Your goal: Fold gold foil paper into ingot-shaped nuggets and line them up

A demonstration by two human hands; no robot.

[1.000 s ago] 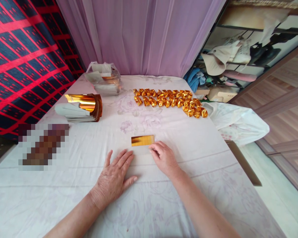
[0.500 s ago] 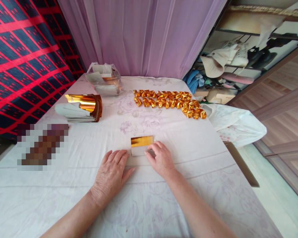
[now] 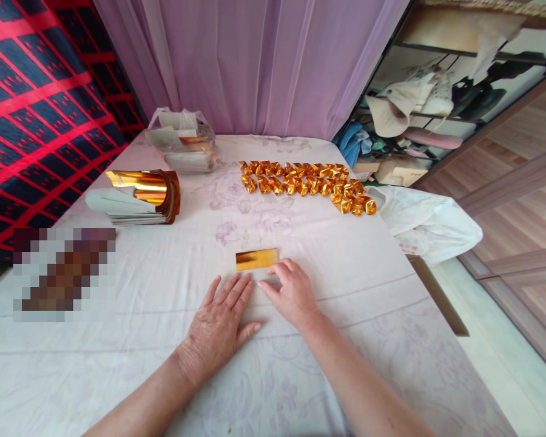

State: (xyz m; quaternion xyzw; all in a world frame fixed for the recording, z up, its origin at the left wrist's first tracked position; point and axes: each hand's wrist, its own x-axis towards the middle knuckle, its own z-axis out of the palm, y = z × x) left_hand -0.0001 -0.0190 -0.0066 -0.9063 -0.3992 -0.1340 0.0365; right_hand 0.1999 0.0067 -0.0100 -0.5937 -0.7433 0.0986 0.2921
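Note:
A small strip of gold foil paper lies flat on the tablecloth, gold face up. My left hand rests palm down just below it, fingers stretched toward its lower edge and the thumb spread away. At the strip's lower right corner is my right hand; its fingers are bent, with a gap between thumb and forefinger. Whether its fingertips press on the paper's edge I cannot tell. Beyond the strip stand rows of folded gold foil pieces.
To the left are a bent stack of gold foil sheets and a clear plastic bag of more papers. A blurred-out patch covers something at the left. White plastic bag lies beyond the right edge, below a cluttered shelf.
My left hand has slid right and spread its fingers below the strip. The paper's pale lower part, visible before, no longer shows. My right hand stays near the same corner, and the view has shifted slightly.

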